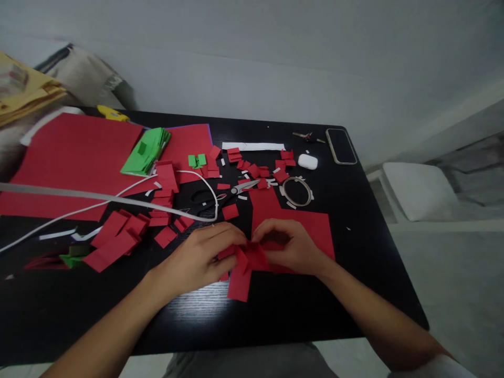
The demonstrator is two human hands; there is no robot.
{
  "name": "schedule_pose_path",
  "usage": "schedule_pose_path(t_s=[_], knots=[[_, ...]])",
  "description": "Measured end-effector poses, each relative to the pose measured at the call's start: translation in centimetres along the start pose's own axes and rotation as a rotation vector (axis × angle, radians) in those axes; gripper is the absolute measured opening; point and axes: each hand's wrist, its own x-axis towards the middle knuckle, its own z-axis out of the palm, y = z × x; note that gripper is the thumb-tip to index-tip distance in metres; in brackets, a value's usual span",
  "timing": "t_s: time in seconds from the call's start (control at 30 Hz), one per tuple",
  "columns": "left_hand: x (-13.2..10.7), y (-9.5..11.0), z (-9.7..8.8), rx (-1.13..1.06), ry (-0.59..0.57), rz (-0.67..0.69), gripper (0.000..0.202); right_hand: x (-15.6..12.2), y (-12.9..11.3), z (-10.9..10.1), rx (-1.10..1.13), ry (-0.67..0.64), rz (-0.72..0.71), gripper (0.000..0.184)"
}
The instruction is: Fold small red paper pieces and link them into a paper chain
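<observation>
Near the front middle of the black table, my left hand (210, 252) and my right hand (289, 244) pinch a folded piece of red paper (254, 257) between them. Both sets of fingers are closed on it, partly hiding its folds. A red paper strip (239, 283) extends below the left fingers. Beneath my right hand lies a larger red sheet (317, 226). Just beyond the hands are scissors (232, 193) with dark handles, their blades pointing right, and a small red paper square (230, 211).
A white cable (157, 202) loops in from the left. Folded red pieces (118, 236), a green paper stack (145, 152) and large red sheets (79, 163) cover the left side. A tape ring (284, 194), white earbud case (307, 161), keys (308, 137) and phone (340, 146) lie at right.
</observation>
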Motion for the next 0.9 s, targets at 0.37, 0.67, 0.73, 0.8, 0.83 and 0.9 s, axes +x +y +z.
schedule_pose_path(t_s=[0.37, 0.67, 0.73, 0.8, 0.83, 0.9], knots=[[0.44, 0.25, -0.41, -0.037, 0.071, 0.054, 0.025, -0.10, -0.28, 0.06, 0.037, 0.026, -0.027, 0.025], [0.61, 0.07, -0.34, -0.068, 0.118, 0.078, 0.025, 0.14, -0.15, 0.32, -0.010, 0.060, -0.140, 0.021], [0.58, 0.01, -0.34, -0.071, 0.121, 0.073, 0.026, 0.12, -0.29, 0.43, 0.016, 0.059, -0.103, 0.024], [0.53, -0.06, -0.32, -0.077, 0.124, 0.053, 0.026, 0.08, -0.47, 0.52, 0.077, 0.056, -0.060, 0.027], [0.51, -0.10, -0.29, -0.086, 0.129, 0.038, 0.025, 0.05, -0.55, 0.56, 0.111, 0.052, -0.045, 0.028], [0.52, -0.19, -0.23, -0.119, 0.148, 0.005, 0.023, 0.01, -0.68, 0.60, 0.163, 0.037, -0.029, 0.025]])
